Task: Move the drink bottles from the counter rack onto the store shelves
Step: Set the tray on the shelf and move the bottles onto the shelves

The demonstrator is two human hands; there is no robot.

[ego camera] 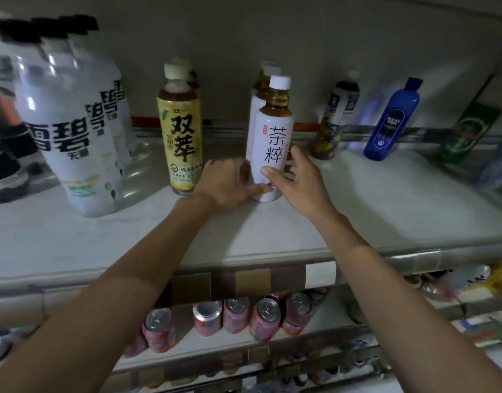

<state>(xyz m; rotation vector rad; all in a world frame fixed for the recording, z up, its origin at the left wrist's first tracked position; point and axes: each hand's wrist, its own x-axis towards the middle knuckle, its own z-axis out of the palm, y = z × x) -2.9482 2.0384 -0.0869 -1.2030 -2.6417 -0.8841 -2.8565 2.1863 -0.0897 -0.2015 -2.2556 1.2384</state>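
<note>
The left hand (225, 184) and right hand (299, 188) curl their fingers (299, 158) round the white tea bottle (272, 131), upright on the shelf (386, 211); a yellow-labelled bottle (181, 131) stands just left of the fingers.

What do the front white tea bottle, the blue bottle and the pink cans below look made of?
White tea bottle: likely clear plastic, amber drink showing at the neck, under a matte white wrap. Blue bottle: glossy translucent blue plastic, probably. Pink cans: metal, shiny silver pull-tab tops.
</note>
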